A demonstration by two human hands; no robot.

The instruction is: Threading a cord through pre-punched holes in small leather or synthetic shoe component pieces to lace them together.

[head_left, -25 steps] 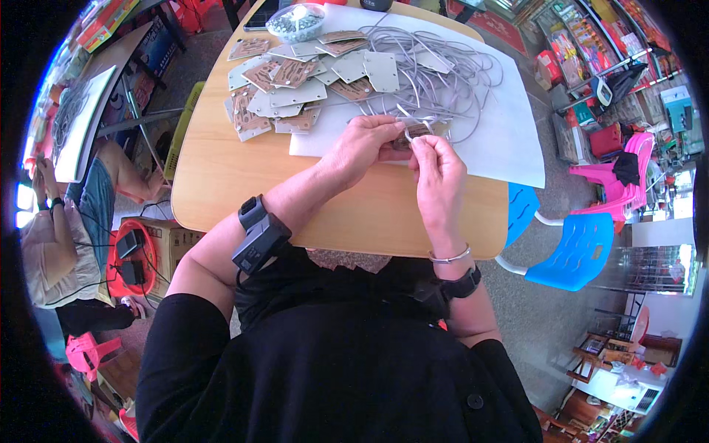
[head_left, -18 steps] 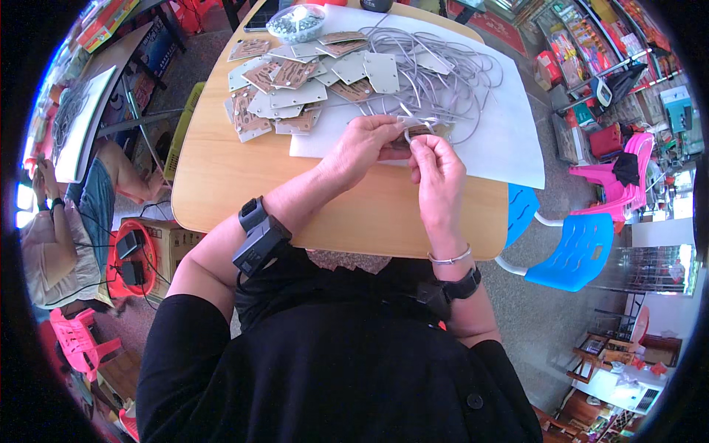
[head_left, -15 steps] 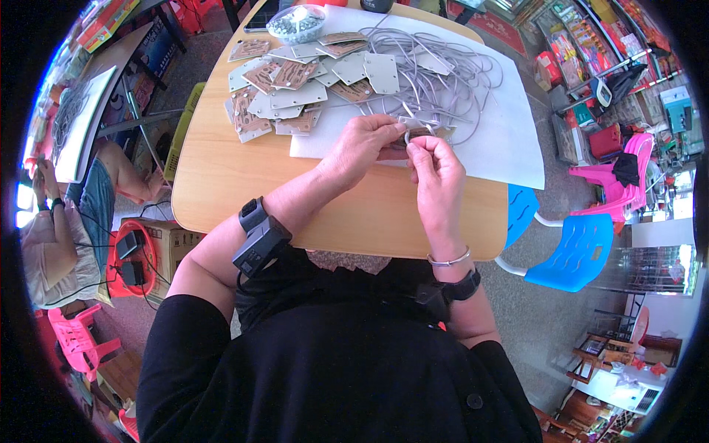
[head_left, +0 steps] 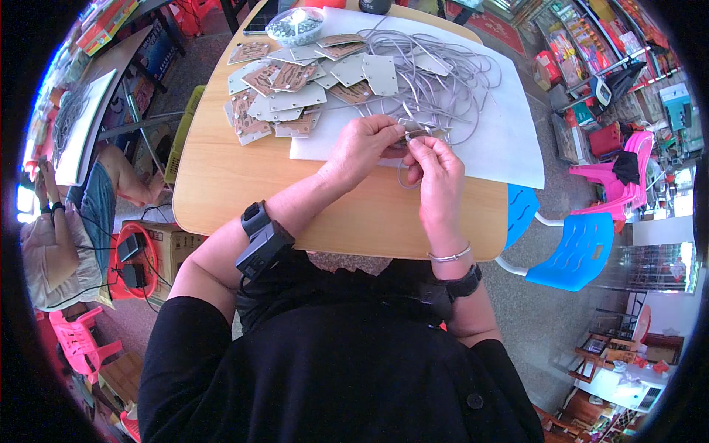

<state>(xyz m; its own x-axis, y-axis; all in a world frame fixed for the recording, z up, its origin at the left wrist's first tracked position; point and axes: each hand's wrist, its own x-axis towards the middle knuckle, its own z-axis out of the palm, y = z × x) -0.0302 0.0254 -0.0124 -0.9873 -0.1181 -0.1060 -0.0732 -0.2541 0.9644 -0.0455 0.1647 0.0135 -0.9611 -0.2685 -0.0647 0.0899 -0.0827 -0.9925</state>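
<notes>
My left hand (head_left: 360,148) is closed on the edge of a small circuit board (head_left: 408,125), thumb on top, above the near edge of a white sheet (head_left: 509,151). Close beside it, my right hand (head_left: 439,168) pinches a grey cable (head_left: 401,177) at the board; a thin loop of it hangs between the hands. The exact spot where cable meets board is hidden by my fingers. Beyond my hands lies a tangle of grey cables (head_left: 473,88). To its left is a loose heap of circuit boards (head_left: 295,97), some brown side up, others pale side up.
A clear tub of small metal parts (head_left: 295,28) stands at the far left of the wooden table (head_left: 244,181). A blue chair (head_left: 572,255) is at the table's right. Another person (head_left: 55,244) sits at the left, near a red basin (head_left: 144,258) and a cardboard box (head_left: 177,247).
The small cable loop by my right fingertips has dropped and now hangs lower between my hands. My right hand has shifted slightly at the board, while my left keeps its hold.
</notes>
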